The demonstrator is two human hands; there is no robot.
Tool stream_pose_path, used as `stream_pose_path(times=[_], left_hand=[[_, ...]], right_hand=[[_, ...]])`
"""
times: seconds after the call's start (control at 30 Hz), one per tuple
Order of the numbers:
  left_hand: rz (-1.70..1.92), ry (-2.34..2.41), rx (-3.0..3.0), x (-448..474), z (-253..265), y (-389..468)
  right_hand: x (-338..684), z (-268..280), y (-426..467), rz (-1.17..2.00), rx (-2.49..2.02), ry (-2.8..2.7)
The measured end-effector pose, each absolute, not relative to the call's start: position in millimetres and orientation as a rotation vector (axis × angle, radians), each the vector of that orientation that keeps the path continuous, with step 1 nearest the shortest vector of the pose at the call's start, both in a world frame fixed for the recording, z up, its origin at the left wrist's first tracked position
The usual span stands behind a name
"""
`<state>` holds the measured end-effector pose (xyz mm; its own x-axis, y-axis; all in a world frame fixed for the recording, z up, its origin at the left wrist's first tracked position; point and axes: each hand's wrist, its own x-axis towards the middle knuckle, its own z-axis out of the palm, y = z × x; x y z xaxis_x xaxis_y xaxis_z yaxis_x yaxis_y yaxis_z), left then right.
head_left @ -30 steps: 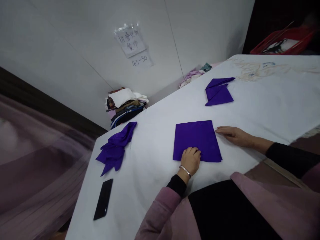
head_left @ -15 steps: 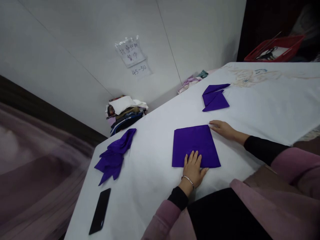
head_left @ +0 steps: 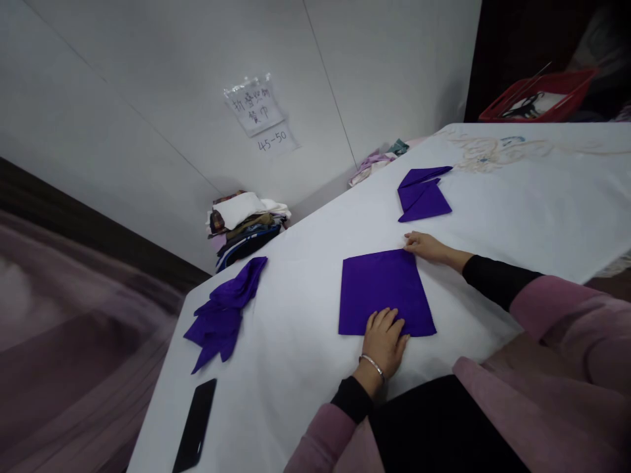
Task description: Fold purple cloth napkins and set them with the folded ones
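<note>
A purple napkin point(head_left: 374, 286), folded to a near-square, lies flat on the white tablecloth point(head_left: 296, 394). My left hand point(head_left: 385, 345), with a bracelet at the wrist, rests on its near edge, fingers flat on the cloth. At the far right corner, my right hand point(head_left: 428, 247) has thumb and fingertips together on the napkin's corner. Beyond that hand sits a second purple napkin point(head_left: 424, 195), folded into a pointed shape. To the left is another purple napkin point(head_left: 227, 312), gathered into a fan-like form with pointed ends.
A black phone point(head_left: 196, 424) lies at the table's left side. Against the wall are a stack of folded cloths point(head_left: 249, 226) and more fabric point(head_left: 374, 164). A red basket point(head_left: 542, 98) with scissors stands past the far right edge. Handwritten paper signs point(head_left: 256, 108) hang on the wall.
My right hand has moved slightly left onto the napkin's far right corner, its fingers closing there. My left hand has slid a little toward me, its fingers slightly more bent.
</note>
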<state>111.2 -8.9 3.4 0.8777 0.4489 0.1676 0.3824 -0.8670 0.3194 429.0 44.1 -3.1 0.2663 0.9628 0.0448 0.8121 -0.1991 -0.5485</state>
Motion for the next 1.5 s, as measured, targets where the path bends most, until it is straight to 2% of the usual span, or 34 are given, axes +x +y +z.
stream_pose_path(times=[0.33, 0.77, 0.97, 1.07, 1.23, 1.5], left_hand=[[0.334, 0.563, 2.79, 111, 5, -10], [0.389, 0.452, 2.945, 118, -5, 3], [0.445, 0.625, 2.711, 93, 6, 14], [0.471, 0.687, 2.581, 85, 12, 18], [0.495, 0.792, 2.569, 89, 18, 21], [0.457, 0.974, 2.568, 94, 36, 31]], right_hand=[[428, -12, 41, 0.373, -2.133, -1.635], [442, -34, 36, 0.278, -1.996, -1.721], [433, -28, 11, 0.302, -2.018, -1.694], [415, -17, -15, 0.241, -1.851, -1.717], [356, 0, -57, 0.595, -1.471, -1.957], [317, 0, -37, 0.764, -1.608, -1.726]])
